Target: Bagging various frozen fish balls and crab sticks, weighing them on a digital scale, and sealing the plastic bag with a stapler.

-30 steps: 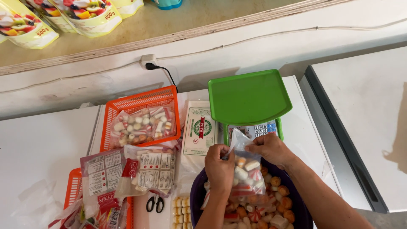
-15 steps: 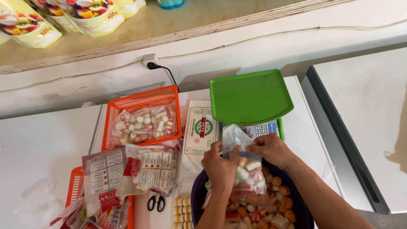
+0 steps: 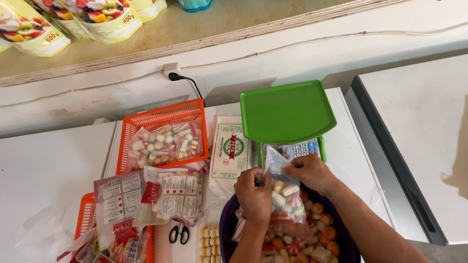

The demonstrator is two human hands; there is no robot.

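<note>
Both hands [image 3: 282, 182] pinch the filled bag [image 3: 285, 199] over the purple bowl's rim [image 3: 225, 221].

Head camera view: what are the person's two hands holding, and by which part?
Both the left hand and right hand hold one clear plastic bag of mixed food pieces, each gripping its open top edge.

Green scale tray [image 3: 286, 111]; orange basket [image 3: 163, 118]; purple bowl [image 3: 225, 223]; black-handled scissors [image 3: 179, 233].

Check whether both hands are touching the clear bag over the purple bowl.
Touching. The head view shows the left hand and right hand pinching the clear bag at its top.
</note>
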